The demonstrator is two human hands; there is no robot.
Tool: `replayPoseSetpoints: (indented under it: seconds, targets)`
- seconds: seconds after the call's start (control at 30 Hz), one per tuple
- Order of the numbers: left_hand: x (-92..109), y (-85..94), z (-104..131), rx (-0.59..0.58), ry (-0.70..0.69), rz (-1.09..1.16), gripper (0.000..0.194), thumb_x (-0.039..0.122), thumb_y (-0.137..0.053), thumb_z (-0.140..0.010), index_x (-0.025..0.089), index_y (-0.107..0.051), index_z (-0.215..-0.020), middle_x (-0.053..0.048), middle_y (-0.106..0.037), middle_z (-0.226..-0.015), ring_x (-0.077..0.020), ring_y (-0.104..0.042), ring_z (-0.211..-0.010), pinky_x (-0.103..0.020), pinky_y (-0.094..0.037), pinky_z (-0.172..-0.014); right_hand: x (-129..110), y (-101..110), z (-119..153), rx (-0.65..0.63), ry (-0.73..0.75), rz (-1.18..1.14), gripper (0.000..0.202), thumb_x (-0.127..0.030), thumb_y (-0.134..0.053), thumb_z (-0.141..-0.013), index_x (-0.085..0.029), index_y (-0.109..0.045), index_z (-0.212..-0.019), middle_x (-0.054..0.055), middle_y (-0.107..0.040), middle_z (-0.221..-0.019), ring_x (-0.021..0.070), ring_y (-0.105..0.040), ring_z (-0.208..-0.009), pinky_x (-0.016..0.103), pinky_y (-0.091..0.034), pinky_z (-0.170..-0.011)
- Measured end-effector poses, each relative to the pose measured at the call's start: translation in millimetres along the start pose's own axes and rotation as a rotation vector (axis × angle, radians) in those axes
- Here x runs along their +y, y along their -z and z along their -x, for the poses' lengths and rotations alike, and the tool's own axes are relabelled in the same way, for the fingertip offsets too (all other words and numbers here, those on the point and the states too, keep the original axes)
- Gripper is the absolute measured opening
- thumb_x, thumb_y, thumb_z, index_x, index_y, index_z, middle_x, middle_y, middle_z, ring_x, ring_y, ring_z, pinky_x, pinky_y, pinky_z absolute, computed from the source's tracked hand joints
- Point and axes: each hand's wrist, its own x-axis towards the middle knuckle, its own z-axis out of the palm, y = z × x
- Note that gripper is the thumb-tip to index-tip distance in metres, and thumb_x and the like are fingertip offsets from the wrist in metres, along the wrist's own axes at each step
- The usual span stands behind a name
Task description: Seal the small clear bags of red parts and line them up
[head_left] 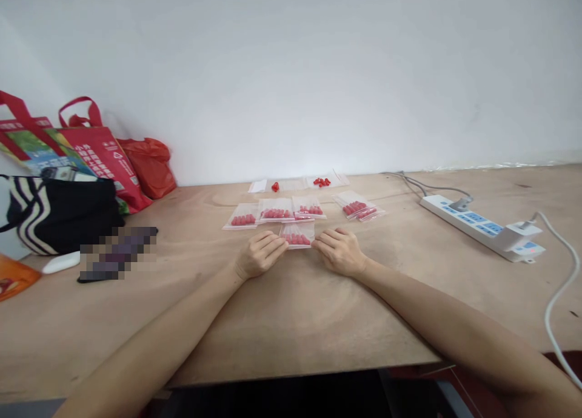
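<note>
Both hands pinch the near corners of a small see-through zip bag [296, 236] with several pinkish-red, capsule-like pieces inside. My left hand [262, 253] grips its left corner, fingers curled. At the right corner, my right hand [340, 252] has its fingers pressed together on the plastic. Just beyond lie similar filled bags: one on the left [242, 216], one in the middle [275, 211] and another beside it [310, 208], partly overlapping. Further right, a group of filled bags [358, 208] lies stacked. Loose red pieces [322, 182] rest on flat bags near the wall.
A white power strip [477, 224] with plugs and cables lies on the right of the wooden table [291, 321]. On the left are a black striped bag [68, 215], red shopping bags [107, 157], a white object [62, 262] and a blurred-out dark item [119, 254].
</note>
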Motion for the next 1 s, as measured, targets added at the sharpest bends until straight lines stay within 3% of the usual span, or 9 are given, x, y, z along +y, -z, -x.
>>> replayPoseSetpoints:
  seconds: [0.17,0.37,0.47,0.53,0.63,0.73,0.87,1.0]
  targets:
    - [-2.4,1.6,2.3,-0.029,0.089,-0.027,0.002,0.012,-0.051,-0.078,0.014,-0.052,-0.078,-0.002,-0.06,-0.068,-0.0116,-0.053,-0.061,-0.028,-0.046,-0.062,1.4,1.6,0.8,-0.006,-0.02,-0.004,0.02,-0.011,-0.037,-0.081,-0.016,-0.056,-0.075,0.003,-0.059,-0.074,0.0118,-0.047,-0.069,0.027,-0.025,-0.058]
    - [-1.8,4.6,0.3,-0.071,0.173,0.034,0.012,0.018,-0.05,-0.08,0.015,-0.048,-0.068,0.0,-0.054,-0.061,-0.011,-0.05,-0.058,-0.025,-0.042,-0.056,3.5,2.3,3.4,-0.047,-0.058,-0.052,0.02,-0.013,-0.039,-0.081,-0.017,-0.056,-0.072,0.002,-0.058,-0.07,0.0117,-0.048,-0.067,0.027,-0.027,-0.058]
    - [3.9,4.0,0.7,-0.096,0.212,0.069,0.015,0.021,-0.048,-0.082,0.016,-0.048,-0.067,0.0,-0.054,-0.062,-0.0108,-0.052,-0.06,-0.023,-0.042,-0.057,3.9,6.7,4.1,-0.102,-0.135,-0.173,0.018,-0.017,-0.039,-0.083,-0.017,-0.055,-0.075,0.002,-0.059,-0.072,0.0107,-0.05,-0.065,0.024,-0.03,-0.056]
    - [10.6,1.9,-0.7,-0.104,0.273,0.108,0.014,0.021,-0.046,-0.083,0.016,-0.049,-0.07,-0.001,-0.056,-0.065,-0.01,-0.054,-0.061,-0.022,-0.043,-0.058,1.2,10.1,3.4,-0.137,-0.226,-0.274,0.014,-0.023,-0.042,-0.084,-0.017,-0.055,-0.085,0.002,-0.059,-0.082,0.0088,-0.051,-0.063,0.021,-0.032,-0.053]
    - [20.9,-2.2,-5.9,-0.094,0.337,0.202,0.013,0.021,-0.045,-0.083,0.016,-0.05,-0.073,-0.001,-0.057,-0.067,-0.0088,-0.055,-0.061,-0.02,-0.044,-0.058,-5.9,11.1,1.6,-0.145,-0.29,-0.271,0.023,-0.034,-0.05,-0.081,-0.021,-0.054,-0.099,0.002,-0.058,-0.094,0.0084,-0.054,-0.065,0.019,-0.035,-0.051]
    - [25.0,-3.4,-10.3,-0.08,0.33,0.293,0.01,0.021,-0.048,-0.082,0.016,-0.051,-0.074,0.0,-0.059,-0.068,-0.0096,-0.056,-0.064,-0.02,-0.046,-0.06,-6.7,8.8,1.4,-0.136,-0.243,-0.222,0.015,-0.029,-0.049,-0.083,-0.024,-0.06,-0.089,0.0,-0.061,-0.088,0.0088,-0.056,-0.064,0.02,-0.036,-0.052]
    - [18.1,-0.1,-6.6,-0.131,0.446,0.377,0.009,0.025,-0.049,-0.08,0.016,-0.051,-0.081,-0.003,-0.059,-0.077,-0.0104,-0.057,-0.066,-0.022,-0.047,-0.062,16.2,17.3,3.5,-0.085,-0.277,-0.559,0.022,-0.027,-0.042,-0.086,-0.02,-0.063,-0.081,0.003,-0.061,-0.083,0.0097,-0.057,-0.066,0.02,-0.043,-0.055]
    - [9.6,-0.6,1.6,-0.233,0.588,0.468,0.012,0.022,-0.044,-0.082,0.015,-0.051,-0.09,-0.005,-0.058,-0.083,-0.0099,-0.056,-0.067,-0.022,-0.047,-0.062,54.9,37.5,4.7,0.096,-0.624,-0.825,0.024,-0.041,-0.053,-0.078,-0.019,-0.06,-0.071,0.004,-0.059,-0.079,0.0122,-0.056,-0.06,0.023,-0.047,-0.048]
